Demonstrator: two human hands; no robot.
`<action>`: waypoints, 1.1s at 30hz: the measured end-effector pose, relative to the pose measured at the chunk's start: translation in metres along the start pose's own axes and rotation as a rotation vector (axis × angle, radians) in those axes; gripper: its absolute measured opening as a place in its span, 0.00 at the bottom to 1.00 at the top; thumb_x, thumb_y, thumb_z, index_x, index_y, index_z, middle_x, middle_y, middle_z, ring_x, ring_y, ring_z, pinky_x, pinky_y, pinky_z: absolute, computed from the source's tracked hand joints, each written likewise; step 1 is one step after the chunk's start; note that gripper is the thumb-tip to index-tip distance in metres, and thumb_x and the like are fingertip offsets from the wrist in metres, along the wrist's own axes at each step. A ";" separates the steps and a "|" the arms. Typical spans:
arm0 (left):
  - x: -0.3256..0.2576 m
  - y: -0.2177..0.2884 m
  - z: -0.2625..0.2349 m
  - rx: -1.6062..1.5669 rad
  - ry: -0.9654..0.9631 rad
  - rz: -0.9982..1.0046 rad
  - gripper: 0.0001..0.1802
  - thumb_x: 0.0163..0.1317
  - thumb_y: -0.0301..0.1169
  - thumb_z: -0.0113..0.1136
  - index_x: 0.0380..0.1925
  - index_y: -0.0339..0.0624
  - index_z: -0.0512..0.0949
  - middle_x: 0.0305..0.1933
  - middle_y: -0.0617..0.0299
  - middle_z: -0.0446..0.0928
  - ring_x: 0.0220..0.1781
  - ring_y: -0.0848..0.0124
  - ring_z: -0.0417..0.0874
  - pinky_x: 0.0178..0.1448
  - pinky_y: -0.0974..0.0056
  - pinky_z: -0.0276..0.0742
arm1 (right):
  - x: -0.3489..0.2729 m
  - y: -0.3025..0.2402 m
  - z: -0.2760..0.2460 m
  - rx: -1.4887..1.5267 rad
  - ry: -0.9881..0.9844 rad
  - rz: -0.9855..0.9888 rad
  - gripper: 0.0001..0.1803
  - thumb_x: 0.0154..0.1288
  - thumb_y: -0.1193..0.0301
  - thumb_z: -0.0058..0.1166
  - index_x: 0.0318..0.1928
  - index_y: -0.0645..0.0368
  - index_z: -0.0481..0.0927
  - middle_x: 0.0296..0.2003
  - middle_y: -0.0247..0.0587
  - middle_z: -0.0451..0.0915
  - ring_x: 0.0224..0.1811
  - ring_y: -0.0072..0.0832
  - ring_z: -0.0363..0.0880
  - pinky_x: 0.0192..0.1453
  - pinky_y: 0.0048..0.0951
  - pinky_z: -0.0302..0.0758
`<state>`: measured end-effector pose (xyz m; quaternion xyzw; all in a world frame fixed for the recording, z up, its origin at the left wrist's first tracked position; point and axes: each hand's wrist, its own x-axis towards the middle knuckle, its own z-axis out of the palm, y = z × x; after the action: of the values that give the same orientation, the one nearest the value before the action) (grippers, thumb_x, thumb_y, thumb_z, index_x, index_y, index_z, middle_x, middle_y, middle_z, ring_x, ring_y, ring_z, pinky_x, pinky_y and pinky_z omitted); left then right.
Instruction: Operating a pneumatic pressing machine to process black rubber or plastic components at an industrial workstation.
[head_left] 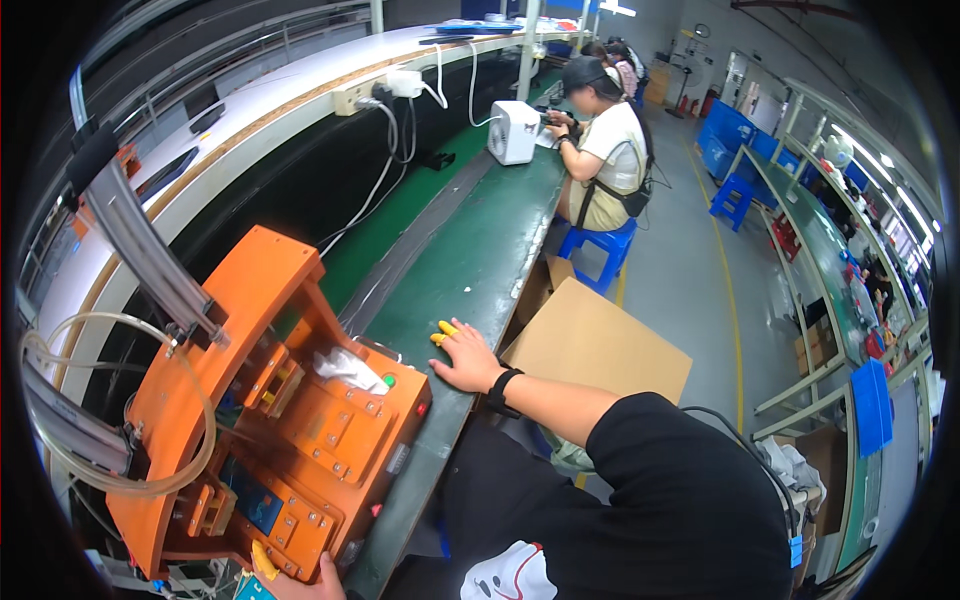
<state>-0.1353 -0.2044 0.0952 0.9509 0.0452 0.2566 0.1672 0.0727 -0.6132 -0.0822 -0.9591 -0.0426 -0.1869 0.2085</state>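
The right arm [565, 402] stretches out, the right hand [466, 358] palm down, fingers [447, 327] loosely extended (two tipped in yellow). The left hand [300, 588], partly cropped, seems to hold its thumb [330, 574] apart from its fingers.

L fisheye head cam, downward, nr bench [470, 255]

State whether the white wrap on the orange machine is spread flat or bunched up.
Bunched up: the white wrap lies creased on the orange machine.
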 end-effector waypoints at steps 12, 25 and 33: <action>0.000 -0.008 0.002 0.018 0.030 0.039 0.47 0.47 0.44 0.82 0.62 0.25 0.74 0.60 0.32 0.77 0.63 0.38 0.76 0.72 0.45 0.69 | 0.000 -0.001 0.003 -0.003 -0.004 -0.006 0.30 0.70 0.51 0.55 0.62 0.60 0.79 0.65 0.61 0.75 0.77 0.57 0.61 0.81 0.55 0.55; -0.001 -0.009 0.003 0.015 0.039 0.045 0.47 0.48 0.44 0.81 0.62 0.24 0.73 0.61 0.30 0.76 0.64 0.37 0.75 0.73 0.45 0.68 | 0.000 -0.002 0.003 -0.003 -0.017 0.008 0.30 0.71 0.51 0.54 0.63 0.60 0.79 0.67 0.59 0.74 0.78 0.55 0.60 0.82 0.54 0.54; -0.001 -0.015 0.008 0.022 0.056 0.031 0.51 0.48 0.51 0.82 0.63 0.24 0.73 0.61 0.31 0.76 0.63 0.36 0.75 0.72 0.44 0.69 | -0.001 0.005 0.006 -0.042 0.004 -0.003 0.30 0.70 0.52 0.57 0.62 0.60 0.79 0.66 0.60 0.74 0.77 0.57 0.62 0.80 0.56 0.57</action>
<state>-0.1325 -0.1933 0.0834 0.9458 0.0379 0.2850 0.1512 0.0748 -0.6157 -0.0892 -0.9628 -0.0400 -0.1897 0.1883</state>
